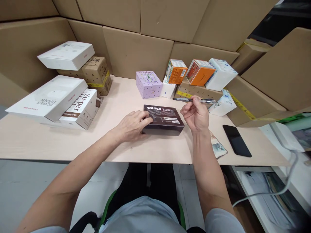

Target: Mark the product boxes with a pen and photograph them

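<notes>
Head view, looking down over a pale wooden table [60, 142]. Dark brown box [162, 119] flat near the table's middle, printed face up. Left hand [132, 126] at the box's nine o'clock, palm down, fingers loosely spread and resting on the box's left edge and top. Right hand [196, 115] at the box's three o'clock, raised off the table, just beside the box's right end but not touching it, thumb and forefinger pinching a silver pen [194, 100] held level, tip pointing toward nine o'clock above the box's far right corner.

At twelve o'clock from the box, well apart: a lilac dotted box [148, 84], a small white box [168, 90] beside it, two orange boxes [176, 71] [199, 72] and a white box [221, 74] tilted on a low cardboard carton [196, 91]. At three to four o'clock: a black phone [236, 140] flat near the table's front edge, a printed packet [218, 147] partly hidden behind the right forearm. At nine to ten o'clock: stacked white boxes [52, 97], one marked POWER BANK. Cardboard walls [136, 48] closing the far side. Bare tabletop between the box and the left stack, and along the front edge at six o'clock.
</notes>
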The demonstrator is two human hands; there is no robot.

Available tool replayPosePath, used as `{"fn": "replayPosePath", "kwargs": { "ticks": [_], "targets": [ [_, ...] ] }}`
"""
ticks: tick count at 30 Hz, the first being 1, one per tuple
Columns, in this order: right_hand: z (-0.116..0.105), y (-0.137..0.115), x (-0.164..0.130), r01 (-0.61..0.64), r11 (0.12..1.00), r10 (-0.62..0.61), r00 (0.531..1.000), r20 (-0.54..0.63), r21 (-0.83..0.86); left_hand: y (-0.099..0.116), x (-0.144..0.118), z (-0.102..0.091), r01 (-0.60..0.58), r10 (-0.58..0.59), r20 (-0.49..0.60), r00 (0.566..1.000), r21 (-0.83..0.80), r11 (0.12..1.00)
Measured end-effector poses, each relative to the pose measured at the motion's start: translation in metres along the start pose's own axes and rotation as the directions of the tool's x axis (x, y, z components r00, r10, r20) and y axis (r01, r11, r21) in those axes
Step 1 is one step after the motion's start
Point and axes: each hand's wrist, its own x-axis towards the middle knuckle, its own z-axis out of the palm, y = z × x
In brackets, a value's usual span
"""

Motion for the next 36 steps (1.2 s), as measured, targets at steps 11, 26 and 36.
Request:
{"fn": "replayPosePath", "kwargs": {
  "ticks": [11,26,36],
  "targets": [
    [0.021,0.015,-0.014,0.064,0.989,-0.059,0.998,0.037,-0.135,0.023,0.007,0.014,0.048,-0.045,-0.028,0.999,0.087,0.995],
    [0.025,0.020,-0.023,0.091,0.896,-0.020,0.986,0.167,-0.434,0.041,0.011,0.014,-0.022,0.079,-0.261,0.962,0.214,0.977],
    [0.027,0.018,-0.024,0.079,0.865,0.003,0.987,0.163,-0.495,0.040,0.016,0.028,-0.112,0.121,-0.269,0.956,0.048,0.993]
  ]
}}
